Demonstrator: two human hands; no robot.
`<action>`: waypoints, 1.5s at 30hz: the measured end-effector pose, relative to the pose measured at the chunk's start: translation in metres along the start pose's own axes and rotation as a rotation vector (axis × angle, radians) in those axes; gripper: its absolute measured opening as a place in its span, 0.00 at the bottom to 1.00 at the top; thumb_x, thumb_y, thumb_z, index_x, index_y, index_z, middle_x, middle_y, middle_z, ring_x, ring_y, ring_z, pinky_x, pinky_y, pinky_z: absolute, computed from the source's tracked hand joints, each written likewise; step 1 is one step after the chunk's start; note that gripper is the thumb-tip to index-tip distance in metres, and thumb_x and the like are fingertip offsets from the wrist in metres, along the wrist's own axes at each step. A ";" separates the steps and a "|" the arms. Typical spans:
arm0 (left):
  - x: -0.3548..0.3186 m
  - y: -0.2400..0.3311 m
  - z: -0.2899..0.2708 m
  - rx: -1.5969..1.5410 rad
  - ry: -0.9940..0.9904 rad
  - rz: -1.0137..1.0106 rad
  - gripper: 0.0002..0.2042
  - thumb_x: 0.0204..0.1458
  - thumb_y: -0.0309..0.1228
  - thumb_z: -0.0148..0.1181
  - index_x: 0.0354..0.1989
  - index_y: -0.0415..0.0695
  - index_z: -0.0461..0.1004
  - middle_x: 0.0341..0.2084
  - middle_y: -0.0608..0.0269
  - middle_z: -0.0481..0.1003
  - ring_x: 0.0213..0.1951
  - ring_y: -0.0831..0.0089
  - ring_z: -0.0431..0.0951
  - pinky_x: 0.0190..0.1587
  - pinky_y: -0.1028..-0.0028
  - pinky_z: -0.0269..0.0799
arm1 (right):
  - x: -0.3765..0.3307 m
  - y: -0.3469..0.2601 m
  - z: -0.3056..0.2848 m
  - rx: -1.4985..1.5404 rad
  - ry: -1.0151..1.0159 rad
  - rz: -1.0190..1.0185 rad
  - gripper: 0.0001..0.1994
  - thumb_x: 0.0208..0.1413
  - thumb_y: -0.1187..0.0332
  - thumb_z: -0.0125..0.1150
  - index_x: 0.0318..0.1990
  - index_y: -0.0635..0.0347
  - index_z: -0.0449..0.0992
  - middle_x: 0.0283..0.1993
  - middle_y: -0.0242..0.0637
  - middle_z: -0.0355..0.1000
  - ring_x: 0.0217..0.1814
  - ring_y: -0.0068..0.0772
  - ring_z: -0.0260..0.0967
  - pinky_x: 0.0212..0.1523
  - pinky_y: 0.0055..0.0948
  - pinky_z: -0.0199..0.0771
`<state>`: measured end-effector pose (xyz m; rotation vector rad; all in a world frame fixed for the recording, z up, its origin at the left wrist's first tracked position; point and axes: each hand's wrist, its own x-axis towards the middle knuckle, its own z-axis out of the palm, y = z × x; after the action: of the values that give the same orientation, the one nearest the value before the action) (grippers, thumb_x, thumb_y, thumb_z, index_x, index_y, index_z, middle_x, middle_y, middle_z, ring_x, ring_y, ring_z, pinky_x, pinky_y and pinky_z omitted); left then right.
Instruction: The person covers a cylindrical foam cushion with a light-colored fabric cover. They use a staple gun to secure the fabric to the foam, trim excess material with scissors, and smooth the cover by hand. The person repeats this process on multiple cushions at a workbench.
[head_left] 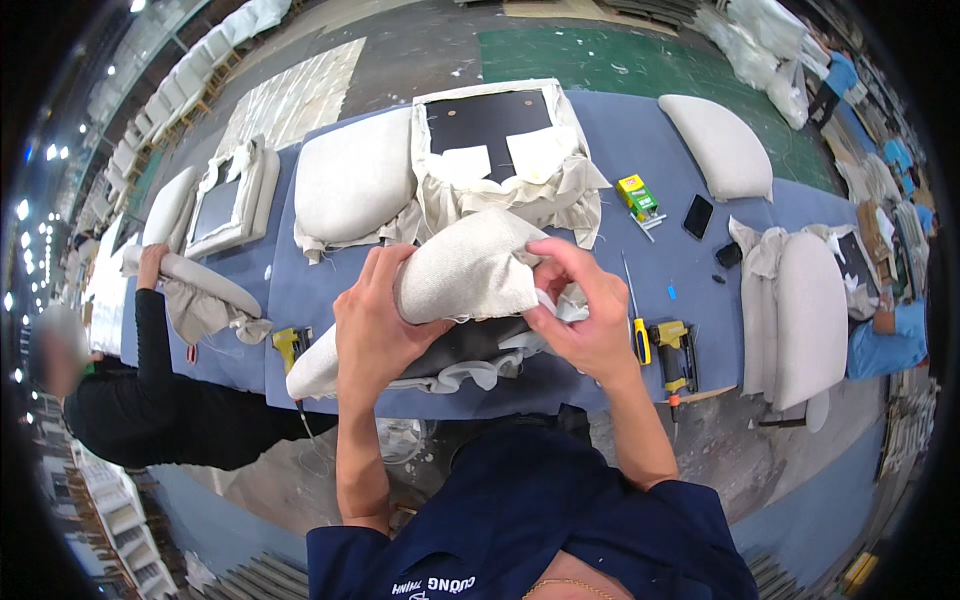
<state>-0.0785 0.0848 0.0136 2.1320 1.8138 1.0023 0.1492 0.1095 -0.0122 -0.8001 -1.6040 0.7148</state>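
Between my two hands is a beige upholstered seat cushion (455, 270), tilted up over the near edge of the blue table. Its dark underside and loose fabric edge show below. My left hand (380, 315) grips the cushion's left side, thumb beneath and fingers behind. At the right corner, my right hand (580, 305) pinches the cushion's cover fabric, with a white flap beside the fingertips. A yellow-handled screwdriver (640, 340) and a yellow-and-black staple gun (675, 360) lie just right of my right hand. Another staple gun (290, 350) is partly visible at the left.
Several cushions lie on the blue table (640, 130), including a dark-backed one (490, 115) with loose cover fabric. A green-and-yellow box (635, 195) and a phone (698, 216) sit at the right. To the left, a person in black (150, 400) holds a cushion (210, 280).
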 end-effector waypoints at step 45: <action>0.121 0.105 0.111 -0.960 -1.158 0.442 0.15 0.41 0.25 0.72 0.38 0.42 0.76 0.35 0.57 0.79 0.50 0.55 0.78 0.66 0.48 0.58 | -0.055 -0.014 -0.079 0.201 0.419 0.257 0.11 0.47 0.79 0.74 0.40 0.67 0.83 0.34 0.41 0.80 0.33 0.27 0.78 0.34 0.24 0.75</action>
<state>0.0756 0.2026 0.0304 1.7619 0.2282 0.3335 0.2323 0.0590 -0.0190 -0.9450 -1.0480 0.8145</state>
